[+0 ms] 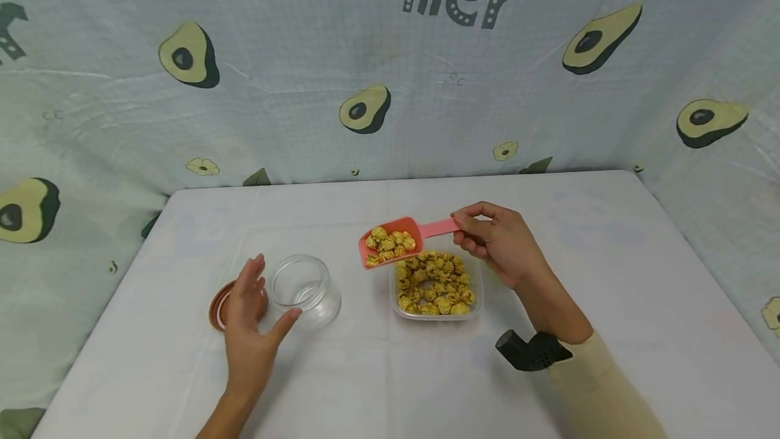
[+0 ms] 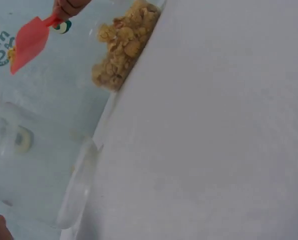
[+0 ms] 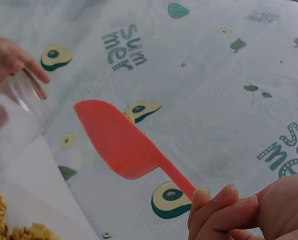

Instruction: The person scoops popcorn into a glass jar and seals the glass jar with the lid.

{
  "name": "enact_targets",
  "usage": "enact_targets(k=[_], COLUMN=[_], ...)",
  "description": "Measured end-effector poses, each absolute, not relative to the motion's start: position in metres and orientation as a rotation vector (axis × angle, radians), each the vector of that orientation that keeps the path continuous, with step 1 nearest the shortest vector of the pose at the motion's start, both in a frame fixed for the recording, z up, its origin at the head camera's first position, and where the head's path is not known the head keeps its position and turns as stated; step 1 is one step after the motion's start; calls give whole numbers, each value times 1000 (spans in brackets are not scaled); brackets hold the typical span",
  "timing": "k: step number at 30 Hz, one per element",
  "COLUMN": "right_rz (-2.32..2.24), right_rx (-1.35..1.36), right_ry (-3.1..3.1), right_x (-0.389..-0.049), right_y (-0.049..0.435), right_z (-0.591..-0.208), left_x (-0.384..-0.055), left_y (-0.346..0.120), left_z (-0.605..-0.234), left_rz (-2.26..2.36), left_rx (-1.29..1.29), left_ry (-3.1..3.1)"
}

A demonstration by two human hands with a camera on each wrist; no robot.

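My right hand (image 1: 496, 239) pinches the handle of a pink-red scoop (image 1: 407, 224), which carries several yellow popcorn pieces (image 1: 387, 244). The scoop hovers over the left rear part of a clear square container (image 1: 435, 318) of popcorn. Seen from the right wrist, the scoop (image 3: 116, 142) shows its underside. My left hand (image 1: 251, 330) is beside a clear jar (image 1: 317, 300), thumb and fingers spread apart at its left side; whether it touches the jar I cannot tell. No popcorn shows in the jar (image 2: 34, 170) in the left wrist view.
A brown round lid (image 1: 221, 307) lies on the white table (image 1: 390, 385) left of the jar, partly hidden by my left hand. Behind the table hangs a curtain (image 1: 274, 100) printed with avocados. A black device (image 1: 533, 351) is strapped to my right wrist.
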State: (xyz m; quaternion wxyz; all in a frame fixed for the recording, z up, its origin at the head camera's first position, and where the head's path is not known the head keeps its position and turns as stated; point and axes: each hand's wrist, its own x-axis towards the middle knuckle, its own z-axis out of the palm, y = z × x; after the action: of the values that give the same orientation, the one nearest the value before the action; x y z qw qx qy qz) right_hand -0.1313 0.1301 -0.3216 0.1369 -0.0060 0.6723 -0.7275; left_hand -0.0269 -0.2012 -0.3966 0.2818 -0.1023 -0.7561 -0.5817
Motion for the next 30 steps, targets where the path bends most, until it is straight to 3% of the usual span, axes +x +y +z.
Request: enact_targets(k=[11,30], right_rz=[-2068,-1931], right_rx=[-68,-190], right_ry=[1958,2118], right_x=[-136,-135], right_y=[87,43], right_z=[-307,-296], left_x=[-29,-27], left_y=[-203,-206], left_z=[-418,-423], left_rz=[-1670,-1645], left_rx=[4,32], left_ry=[-2215,-2270])
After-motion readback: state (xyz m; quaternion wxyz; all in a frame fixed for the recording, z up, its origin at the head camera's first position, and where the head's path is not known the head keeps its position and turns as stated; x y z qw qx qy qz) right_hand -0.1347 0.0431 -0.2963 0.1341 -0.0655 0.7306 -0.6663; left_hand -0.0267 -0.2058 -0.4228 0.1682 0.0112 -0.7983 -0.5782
